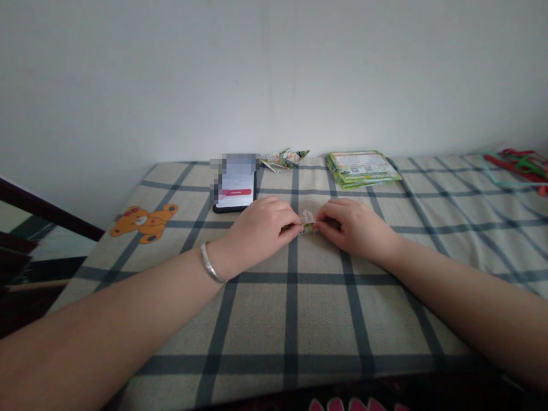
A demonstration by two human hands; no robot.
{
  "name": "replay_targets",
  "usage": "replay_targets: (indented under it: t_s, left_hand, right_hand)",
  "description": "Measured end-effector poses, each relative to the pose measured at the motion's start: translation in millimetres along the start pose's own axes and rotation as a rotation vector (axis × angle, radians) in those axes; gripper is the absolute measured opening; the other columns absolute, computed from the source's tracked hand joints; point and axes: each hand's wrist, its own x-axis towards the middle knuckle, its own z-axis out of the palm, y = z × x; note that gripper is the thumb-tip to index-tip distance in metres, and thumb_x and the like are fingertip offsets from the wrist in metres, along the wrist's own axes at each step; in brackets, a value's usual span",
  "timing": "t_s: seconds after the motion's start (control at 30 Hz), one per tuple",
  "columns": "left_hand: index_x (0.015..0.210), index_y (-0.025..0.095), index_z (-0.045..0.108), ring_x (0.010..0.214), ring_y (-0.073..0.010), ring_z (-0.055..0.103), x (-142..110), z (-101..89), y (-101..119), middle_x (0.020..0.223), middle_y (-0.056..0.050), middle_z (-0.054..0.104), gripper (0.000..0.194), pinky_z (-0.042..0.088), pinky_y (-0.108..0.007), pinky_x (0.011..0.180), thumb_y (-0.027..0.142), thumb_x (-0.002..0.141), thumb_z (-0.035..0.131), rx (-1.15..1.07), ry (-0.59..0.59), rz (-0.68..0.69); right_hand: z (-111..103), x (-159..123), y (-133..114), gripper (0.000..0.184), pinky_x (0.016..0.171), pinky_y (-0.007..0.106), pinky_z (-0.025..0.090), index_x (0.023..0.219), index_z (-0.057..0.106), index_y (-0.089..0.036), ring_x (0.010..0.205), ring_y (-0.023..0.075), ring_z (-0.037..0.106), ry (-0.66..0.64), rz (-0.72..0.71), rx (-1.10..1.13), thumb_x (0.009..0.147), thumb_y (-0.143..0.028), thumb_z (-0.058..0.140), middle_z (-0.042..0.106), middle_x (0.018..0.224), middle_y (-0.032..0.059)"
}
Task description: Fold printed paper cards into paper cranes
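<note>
A small folded piece of printed paper, white with green and orange marks, is held low over the checked tablecloth. My left hand pinches its left end between thumb and fingers. At its right end, my right hand grips the paper the same way. The fingers hide both ends of the paper, so only its middle and a raised pointed flap show. A silver bangle circles my left wrist.
Behind my left hand lies a phone with its screen lit. Folded paper pieces and a stack of printed green sheets are near the wall. A flat teddy bear figure is at left, red and green items at far right.
</note>
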Motion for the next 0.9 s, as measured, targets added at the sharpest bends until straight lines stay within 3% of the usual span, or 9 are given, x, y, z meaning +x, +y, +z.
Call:
replay_targets:
  t_s: [0.6,0.9]
  left_hand:
    - [0.089,0.015,0.068,0.089,-0.0194,0.059,0.1,0.8,-1.7,0.086,-0.005,0.066,0.015,0.047,-0.035,0.083,0.025,0.092,0.059,0.043,-0.023,-0.014]
    - [0.104,0.018,0.066,0.098,-0.0189,0.058,-2.6,2.3,-4.8,0.101,-0.005,0.064,0.016,0.048,-0.035,0.089,0.018,0.090,0.059,0.017,-0.007,0.029]
  right_hand:
    - [2.2,3.3,0.3,0.007,0.066,0.026,0.037,0.078,0.059,-0.017,0.072,0.0148,0.052,-0.017,0.064,0.052,0.085,-0.020,0.058,0.060,0.076,0.0030]
    - [3.7,2.4,1.1,0.008,0.063,0.026,0.035,0.079,0.060,-0.018,0.070,0.0142,0.052,-0.015,0.120,0.044,0.084,-0.024,0.059,0.061,0.076,0.0015]
